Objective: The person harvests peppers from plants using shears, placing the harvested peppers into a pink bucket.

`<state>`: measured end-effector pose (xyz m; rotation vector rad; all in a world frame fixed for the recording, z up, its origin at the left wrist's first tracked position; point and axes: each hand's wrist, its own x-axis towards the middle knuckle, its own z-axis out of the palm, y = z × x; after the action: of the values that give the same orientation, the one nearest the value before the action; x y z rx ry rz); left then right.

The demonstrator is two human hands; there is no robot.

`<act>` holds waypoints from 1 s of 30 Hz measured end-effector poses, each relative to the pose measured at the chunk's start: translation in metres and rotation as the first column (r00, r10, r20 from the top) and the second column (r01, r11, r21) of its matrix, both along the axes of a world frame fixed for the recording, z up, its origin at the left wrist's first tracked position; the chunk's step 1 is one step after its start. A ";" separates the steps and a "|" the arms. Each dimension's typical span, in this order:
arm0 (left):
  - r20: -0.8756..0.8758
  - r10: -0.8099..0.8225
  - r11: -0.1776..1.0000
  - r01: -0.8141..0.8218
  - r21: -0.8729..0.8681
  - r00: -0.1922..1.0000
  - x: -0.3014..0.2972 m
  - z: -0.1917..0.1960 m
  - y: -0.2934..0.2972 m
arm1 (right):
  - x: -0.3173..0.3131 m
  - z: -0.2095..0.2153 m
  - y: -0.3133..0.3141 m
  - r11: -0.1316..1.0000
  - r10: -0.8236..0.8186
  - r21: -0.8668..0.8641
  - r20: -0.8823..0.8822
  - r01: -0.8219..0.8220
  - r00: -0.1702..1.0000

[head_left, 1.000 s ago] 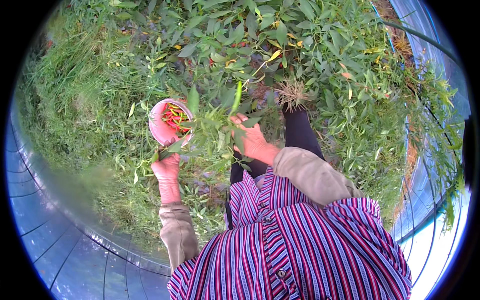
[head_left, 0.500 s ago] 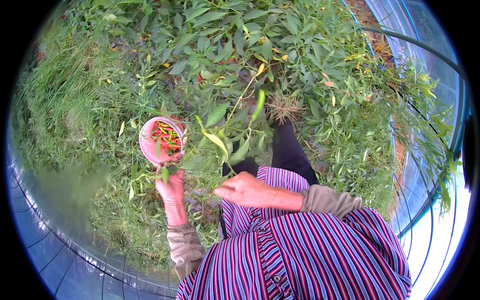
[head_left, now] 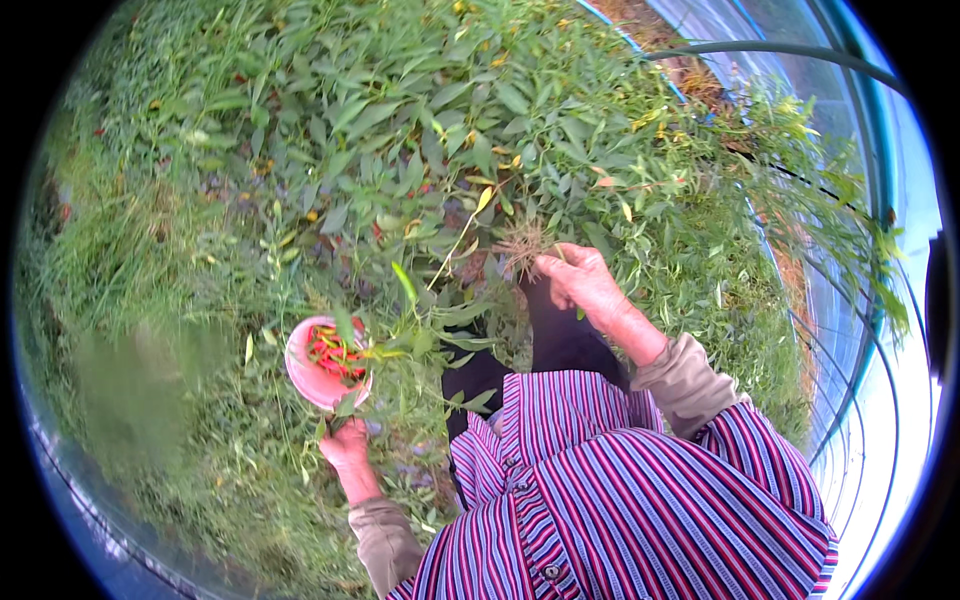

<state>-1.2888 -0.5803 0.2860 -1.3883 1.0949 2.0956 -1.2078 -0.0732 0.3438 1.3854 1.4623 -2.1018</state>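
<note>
My left hand (head_left: 348, 442) is closed at the near side of a pink bucket (head_left: 318, 384), its fingers partly hidden behind leaves. Red chili peppers (head_left: 333, 352), with a few green and yellow ones, lie in the bucket. Just right of it, a light green pepper (head_left: 404, 283) hangs on a leafy chili plant in front of me. Out to the right, my right hand (head_left: 585, 287) is closed with thumb and fingertips together beside a tuft of dry brown stalks (head_left: 522, 248). Whatever it may hold is too small to make out.
Dense chili plants (head_left: 400, 110) with scattered red fruit and yellow leaves spread ahead. Tall grass (head_left: 130, 230) grows on the left. A curved dark pipe (head_left: 780, 48) and clear plastic sheeting (head_left: 740, 30) bound the right side. My dark-trousered legs (head_left: 560, 335) stand among the plants.
My right hand has swung away from the chili plant, outward and forward to the right. The bucket and my left hand have come nearer to me. The view has also shifted.
</note>
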 end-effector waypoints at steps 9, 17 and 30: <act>-0.110 -0.278 0.959 0.281 0.020 0.954 -0.073 0.011 0.082 | -0.014 -0.034 0.115 0.849 -0.157 0.511 -0.001 0.135 0.988; 0.049 -0.569 0.810 0.570 -0.134 0.821 -0.114 0.033 0.140 | -0.071 -0.206 0.280 0.774 -0.459 0.618 0.395 0.140 0.796; 0.474 -0.862 0.011 0.940 -0.341 0.182 -0.188 0.035 0.297 | -0.011 -0.358 0.142 0.780 0.509 0.361 0.110 -0.511 0.854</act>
<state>-1.4763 -0.2836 0.3211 -0.5109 1.9506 0.6162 -1.2188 0.0684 -0.0139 0.9315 2.0431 -1.5215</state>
